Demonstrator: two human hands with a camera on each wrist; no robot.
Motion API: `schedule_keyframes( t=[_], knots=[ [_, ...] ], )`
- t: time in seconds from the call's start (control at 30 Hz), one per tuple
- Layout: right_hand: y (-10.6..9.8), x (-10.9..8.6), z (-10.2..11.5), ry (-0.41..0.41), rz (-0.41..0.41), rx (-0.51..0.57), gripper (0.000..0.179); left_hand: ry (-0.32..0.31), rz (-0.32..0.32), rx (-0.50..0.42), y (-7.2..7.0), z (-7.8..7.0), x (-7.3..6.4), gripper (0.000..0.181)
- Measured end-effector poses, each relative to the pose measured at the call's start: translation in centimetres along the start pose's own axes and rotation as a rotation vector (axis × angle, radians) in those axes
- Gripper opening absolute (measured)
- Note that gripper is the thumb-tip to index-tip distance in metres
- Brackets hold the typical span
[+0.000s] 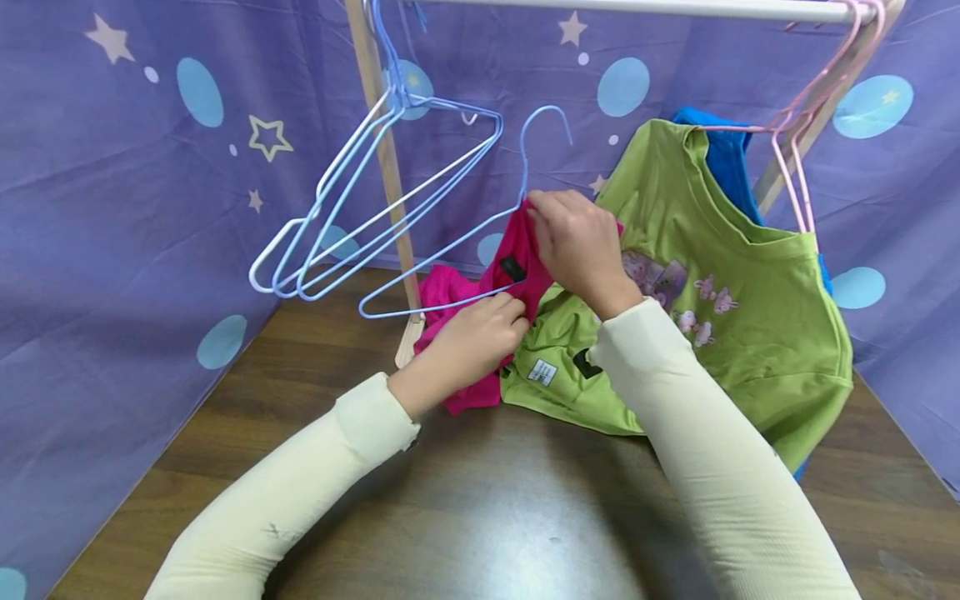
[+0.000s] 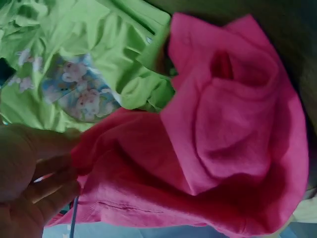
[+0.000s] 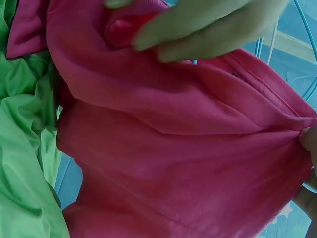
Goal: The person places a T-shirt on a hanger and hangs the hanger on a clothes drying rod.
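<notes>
A bright pink shirt (image 1: pixel 457 287) hangs bunched between the two hands, its neck opening around part of a blue hanger (image 1: pixel 442 250). The hanger's hook stands free above, and its left arm sticks out of the collar. My right hand (image 1: pixel 577 242) pinches the shirt high up, just below the hook; in the right wrist view the fabric is drawn taut toward the right edge. Lower down, my left hand (image 1: pixel 483 333) holds the neck edge beside the hanger's bottom bar. The left wrist view shows folds of the pink shirt (image 2: pixel 233 124) spreading from the fingers. Inside the collar is a dark label (image 1: pixel 513 267).
Several blue and white hangers (image 1: pixel 397 104) hang at the left of a white rail (image 1: pixel 637 7). On the right, a green shirt (image 1: pixel 757 308) hangs from a pink hanger (image 1: pixel 783 133), a blue garment (image 1: pixel 723 162) behind it. More green cloth lies on the wooden table (image 1: pixel 480 500).
</notes>
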State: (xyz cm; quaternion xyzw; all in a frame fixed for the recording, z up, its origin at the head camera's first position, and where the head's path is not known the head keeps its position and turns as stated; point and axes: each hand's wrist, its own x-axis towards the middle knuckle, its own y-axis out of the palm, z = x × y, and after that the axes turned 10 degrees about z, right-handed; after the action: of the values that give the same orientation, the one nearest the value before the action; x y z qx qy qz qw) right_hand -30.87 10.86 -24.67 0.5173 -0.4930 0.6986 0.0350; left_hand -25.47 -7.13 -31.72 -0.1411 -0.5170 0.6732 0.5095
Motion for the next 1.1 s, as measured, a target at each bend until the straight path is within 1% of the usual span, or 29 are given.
schedule_keyframes(
  t=[0.1, 0.17, 0.23, 0.33, 0.4, 0.5, 0.57, 0.67, 0.77, 0.83, 1.0, 1.1],
  knots=[
    [0.0, -0.1, -0.1, 0.003, -0.001, 0.003, 0.019, -0.006, 0.019, 0.057, 0.5, 0.0, 0.2, 0.011],
    [-0.1, -0.1, -0.2, 0.007, -0.002, 0.003, 0.019, -0.046, 0.029, 0.077, 0.7, -0.2, 0.2, 0.010],
    [-0.2, -0.2, -0.2, 0.009, -0.005, 0.002, 0.020, -0.108, 0.032, 0.083, 0.8, -0.3, 0.2, 0.008],
    [-0.3, -0.2, -0.3, 0.015, -0.017, 0.002, 0.020, -0.226, 0.023, 0.076, 0.9, -0.6, 0.0, 0.006],
    [-0.4, -0.3, -0.4, 0.016, -0.025, 0.004, 0.020, -0.293, 0.017, 0.067, 0.9, -0.7, -0.2, 0.007],
    [-0.5, -0.3, -0.7, 0.018, -0.035, 0.001, 0.020, -0.370, 0.014, 0.052, 0.7, -0.7, -0.4, 0.008],
    [-0.5, -0.4, -0.8, 0.018, -0.038, -0.003, 0.020, -0.400, 0.018, 0.051, 0.5, -0.7, -0.6, 0.008],
    [-0.6, -0.4, -1.1, 0.014, -0.042, -0.011, 0.020, -0.412, 0.020, 0.067, 0.1, -0.6, -1.1, 0.008],
    [-0.6, -0.5, -1.3, 0.017, -0.049, -0.020, 0.019, -0.398, 0.010, 0.078, -0.2, -0.4, -1.6, 0.009],
    [-0.6, -0.6, -1.4, 0.030, -0.058, -0.028, 0.019, -0.394, -0.006, 0.081, -0.4, -0.2, -2.0, 0.009],
    [-0.7, -0.8, -1.6, 0.076, -0.080, -0.058, 0.018, -0.399, -0.069, 0.082, -1.4, 0.6, -2.8, 0.011],
    [-0.9, -0.9, -1.8, 0.100, -0.086, -0.075, 0.017, -0.390, -0.080, 0.084, -2.2, 1.1, -3.2, 0.013]
  ],
)
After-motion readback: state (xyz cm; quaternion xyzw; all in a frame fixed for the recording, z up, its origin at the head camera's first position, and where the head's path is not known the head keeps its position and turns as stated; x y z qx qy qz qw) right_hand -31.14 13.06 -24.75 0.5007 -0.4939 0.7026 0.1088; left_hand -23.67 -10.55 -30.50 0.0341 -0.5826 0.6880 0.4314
